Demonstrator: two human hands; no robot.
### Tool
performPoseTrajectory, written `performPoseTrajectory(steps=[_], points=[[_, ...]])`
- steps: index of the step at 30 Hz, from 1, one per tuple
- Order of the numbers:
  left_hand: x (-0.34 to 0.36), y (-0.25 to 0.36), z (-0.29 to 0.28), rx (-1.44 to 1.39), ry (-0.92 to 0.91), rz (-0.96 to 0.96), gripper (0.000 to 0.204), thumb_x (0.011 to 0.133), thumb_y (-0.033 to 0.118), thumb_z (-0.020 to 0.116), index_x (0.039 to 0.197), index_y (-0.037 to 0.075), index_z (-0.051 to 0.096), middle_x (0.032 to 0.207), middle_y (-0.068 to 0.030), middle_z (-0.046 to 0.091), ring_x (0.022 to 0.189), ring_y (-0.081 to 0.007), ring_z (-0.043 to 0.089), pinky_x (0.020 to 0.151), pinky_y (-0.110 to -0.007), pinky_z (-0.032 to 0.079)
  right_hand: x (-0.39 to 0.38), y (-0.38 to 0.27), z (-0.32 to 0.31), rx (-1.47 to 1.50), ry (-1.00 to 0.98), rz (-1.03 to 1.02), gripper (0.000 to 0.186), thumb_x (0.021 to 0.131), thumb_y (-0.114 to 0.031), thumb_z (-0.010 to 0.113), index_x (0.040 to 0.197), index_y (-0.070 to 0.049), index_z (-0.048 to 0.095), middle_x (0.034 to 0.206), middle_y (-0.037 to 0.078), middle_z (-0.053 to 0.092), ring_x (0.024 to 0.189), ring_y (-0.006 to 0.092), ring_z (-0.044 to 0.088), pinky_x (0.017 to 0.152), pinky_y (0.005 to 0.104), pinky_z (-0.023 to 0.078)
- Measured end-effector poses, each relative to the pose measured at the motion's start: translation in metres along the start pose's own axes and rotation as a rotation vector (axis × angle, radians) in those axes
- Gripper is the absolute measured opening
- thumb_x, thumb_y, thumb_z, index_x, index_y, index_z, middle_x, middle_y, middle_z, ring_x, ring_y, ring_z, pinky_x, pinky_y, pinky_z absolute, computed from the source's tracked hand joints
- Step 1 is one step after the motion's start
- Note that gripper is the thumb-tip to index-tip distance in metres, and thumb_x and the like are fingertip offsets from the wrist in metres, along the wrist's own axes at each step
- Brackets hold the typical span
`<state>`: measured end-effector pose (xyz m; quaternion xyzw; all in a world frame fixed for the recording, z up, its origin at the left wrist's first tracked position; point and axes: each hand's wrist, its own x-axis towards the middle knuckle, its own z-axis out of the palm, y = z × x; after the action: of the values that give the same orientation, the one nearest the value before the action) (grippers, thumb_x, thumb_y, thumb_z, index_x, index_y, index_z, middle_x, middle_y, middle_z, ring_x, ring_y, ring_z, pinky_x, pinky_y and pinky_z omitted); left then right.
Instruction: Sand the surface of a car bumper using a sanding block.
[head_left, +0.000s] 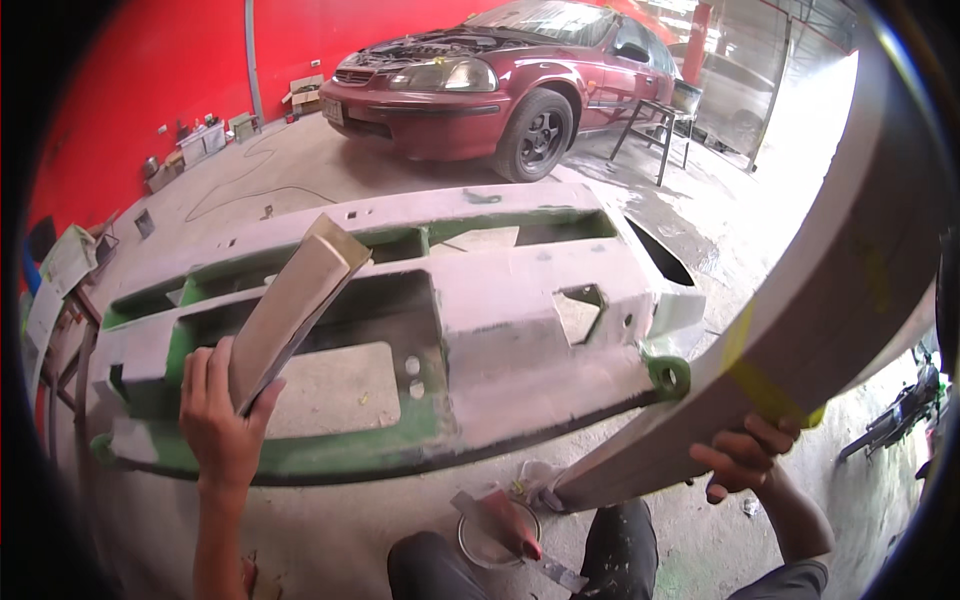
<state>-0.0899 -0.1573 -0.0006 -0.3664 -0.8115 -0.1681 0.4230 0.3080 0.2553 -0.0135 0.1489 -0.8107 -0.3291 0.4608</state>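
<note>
My left hand (215, 415) grips a long, flat, tan sanding block (290, 305), raised over a large primer-coated frame panel (500, 350) with green patches and rectangular openings. At the right, my right hand (745, 455) has its curled fingers on the lower edge of a long, curved, primer-coated piece (820, 290) marked with yellow strips (735, 350). Below, between my knees, a round tin (470, 540) holds a red scraper (510, 530), with a metal blade (560, 570) beside it.
A maroon car (420, 110) with its hood area exposed stands behind. A metal stool (650, 130) is beside it. Boxes and bins (200, 145) line the red wall (160, 60). A wooden rack (65, 355) is at left; a dark wheeled object (890, 410) is at right.
</note>
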Motion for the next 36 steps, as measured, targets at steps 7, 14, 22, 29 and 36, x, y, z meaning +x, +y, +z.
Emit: performPoseTrajectory(steps=[7,14,22,29,36], points=[[0.0,0.0,-0.002,-0.067,-0.057,-0.03,0.066,0.08,0.038,0.082,0.126,-0.004,0.058,0.109,-0.0202,0.057,0.101,-0.0423,0.057,0.086,-0.05,0.048,0.009,-0.01,-0.016,-0.047,-0.096,0.058,0.05,0.106,-0.053,0.032,0.083,-0.039,0.075,0.077,-0.01,0.053,0.104,0.017,0.047,0.108,0.043,0.032],[0.006,-0.001,0.009,-0.004,-0.053,-0.072,0.059,0.087,0.039,0.076,0.128,0.001,0.059,0.114,-0.0186,0.059,0.107,-0.0405,0.059,0.088,-0.049,0.05,0.028,-0.02,-0.003,-0.016,-0.167,0.234,0.009,0.08,-0.026,0.072,0.086,-0.024,0.079,0.079,-0.004,0.064,0.085,0.0224,0.058,0.075,0.0423,0.046],[0.013,0.0,0.01,-0.117,-0.13,-0.099,0.06,0.094,0.05,0.066,0.129,0.002,0.057,0.117,-0.0194,0.062,0.111,-0.0401,0.06,0.091,-0.048,0.05,0.162,-0.046,0.102,0.31,0.0,0.85,0.061,0.099,-0.036,0.055,0.137,0.011,0.047,0.129,0.031,0.056,0.127,0.0472,0.049,0.11,0.0514,0.039],[0.016,0.0,0.013,-0.186,-0.103,-0.091,0.062,0.094,0.054,0.065,0.128,0.003,0.058,0.114,-0.0206,0.064,0.108,-0.0404,0.062,0.091,-0.049,0.049,0.23,-0.038,0.227,0.339,-0.615,0.942,0.082,0.103,-0.057,0.029,0.141,0.012,0.049,0.153,0.035,0.039,0.149,0.048,0.027,0.124,0.0532,0.016],[-0.001,-0.04,0.034,-0.2,-0.193,-0.094,0.068,0.095,0.049,0.066,0.134,-0.005,0.054,0.126,-0.0279,0.061,0.118,-0.0437,0.059,0.097,-0.048,0.048,0.244,-0.065,0.178,0.717,-0.581,0.51,0.062,0.107,-0.047,0.024,0.157,-0.011,0.035,0.166,0.01,0.03,0.154,0.0382,0.023,0.126,0.0529,0.014]])
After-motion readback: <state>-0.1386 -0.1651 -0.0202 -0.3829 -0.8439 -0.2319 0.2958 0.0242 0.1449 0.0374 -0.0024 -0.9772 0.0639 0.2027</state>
